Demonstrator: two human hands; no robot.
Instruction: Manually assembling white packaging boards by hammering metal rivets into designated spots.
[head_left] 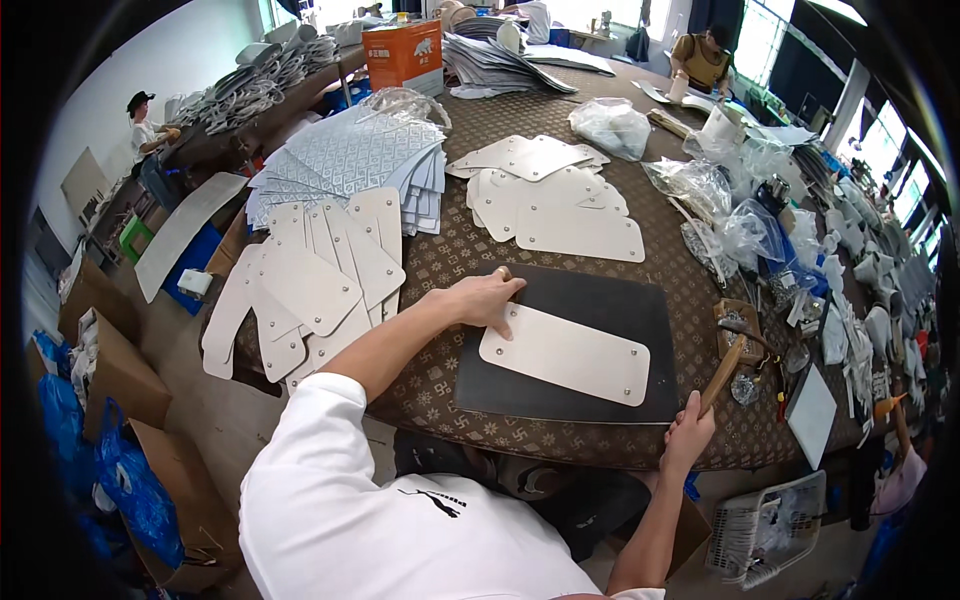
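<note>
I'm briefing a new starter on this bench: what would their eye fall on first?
Probably the studded cream panel, bright against the black mat at the patterned table's near edge, with the left hand at its left end. Next, the wooden-handled hammer in the right hand, then the orange box far back, left of centre.

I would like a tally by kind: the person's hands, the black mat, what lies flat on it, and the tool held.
Left hand and right hand: 2
Black mat: 1
Cream panel: 1
Wooden-handled tool: 1
Total: 5
</note>
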